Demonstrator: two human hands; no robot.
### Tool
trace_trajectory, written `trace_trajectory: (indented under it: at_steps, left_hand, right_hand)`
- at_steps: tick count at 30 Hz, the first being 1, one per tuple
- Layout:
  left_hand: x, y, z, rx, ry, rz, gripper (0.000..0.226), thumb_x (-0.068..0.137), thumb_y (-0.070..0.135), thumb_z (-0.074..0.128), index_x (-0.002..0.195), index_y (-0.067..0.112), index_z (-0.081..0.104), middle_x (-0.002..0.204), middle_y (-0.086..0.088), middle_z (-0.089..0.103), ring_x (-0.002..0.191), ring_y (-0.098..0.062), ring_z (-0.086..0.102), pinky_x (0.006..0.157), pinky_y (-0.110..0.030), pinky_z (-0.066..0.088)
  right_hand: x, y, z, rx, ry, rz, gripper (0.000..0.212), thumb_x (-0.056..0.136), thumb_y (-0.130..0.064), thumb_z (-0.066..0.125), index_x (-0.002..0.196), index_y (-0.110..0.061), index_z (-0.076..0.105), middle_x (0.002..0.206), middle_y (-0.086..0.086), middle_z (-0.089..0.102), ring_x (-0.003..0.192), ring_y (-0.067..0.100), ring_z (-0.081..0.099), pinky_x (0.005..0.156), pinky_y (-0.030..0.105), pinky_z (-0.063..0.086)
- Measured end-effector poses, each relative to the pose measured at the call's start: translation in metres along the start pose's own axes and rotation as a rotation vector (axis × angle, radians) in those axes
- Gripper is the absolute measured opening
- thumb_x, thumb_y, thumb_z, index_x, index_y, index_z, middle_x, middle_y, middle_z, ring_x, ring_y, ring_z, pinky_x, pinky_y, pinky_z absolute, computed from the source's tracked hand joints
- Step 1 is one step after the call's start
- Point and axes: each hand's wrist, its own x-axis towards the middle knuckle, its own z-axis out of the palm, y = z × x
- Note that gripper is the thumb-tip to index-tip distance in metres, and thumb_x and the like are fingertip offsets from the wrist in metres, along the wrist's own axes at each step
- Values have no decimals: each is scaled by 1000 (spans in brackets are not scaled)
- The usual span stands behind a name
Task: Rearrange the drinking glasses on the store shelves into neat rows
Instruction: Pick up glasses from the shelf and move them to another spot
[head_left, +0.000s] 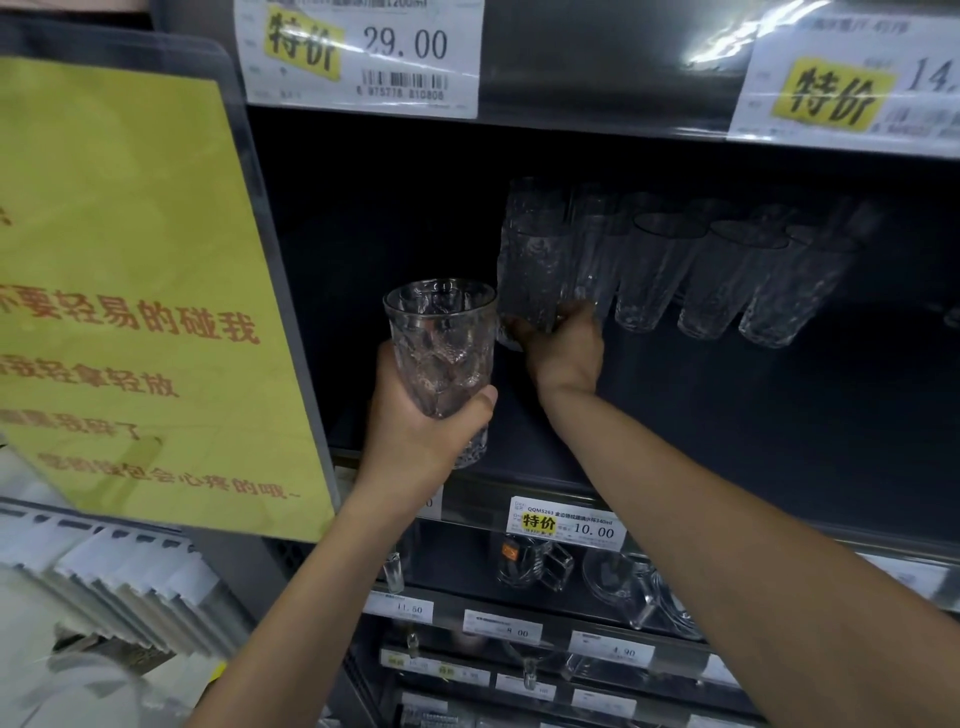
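From the head camera, the left hand (415, 431) holds a short patterned glass (441, 353) in front of the dark shelf (675, 415), fingers and thumb wrapped round its lower half, the rim up and clear of the hand. The right hand (563, 348) reaches further in and its fingers curl round the foot of a tall glass (535, 270) that stands at the left end of a row of glasses (722, 280) near the back of the shelf. All of this is clear, textured glassware: stiff, probably fairly heavy for its size, breakable if knocked against its neighbours, and likely less slippery than smooth glass because of the raised pattern. A hold low on the body, as both hands have now, seems safest, since the rims look thin. A yellow sign (130, 286) at the left carries red writing, of which "轻易的碰我" and "轻拿轻放" can be read. The price tag above (363, 52) reads "特价" and "29.00"; a smaller tag (566, 522) on the shelf edge reads "特价" and "10.00". Tags lower down show "8.00" and "4.90".
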Motion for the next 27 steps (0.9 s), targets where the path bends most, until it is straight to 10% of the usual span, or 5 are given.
trace_trajectory:
  at_steps: [27]
  left_hand:
    - [0,-1,1,29,-17,-13,54,78,8,77,117,24,43,106,8,60,92,5,62,77,-8,47]
  right_hand:
    - [-1,1,-1,-4,9,5,50,83,-35,76,119,-10,52,122,11,61,110,27,59,81,27,43]
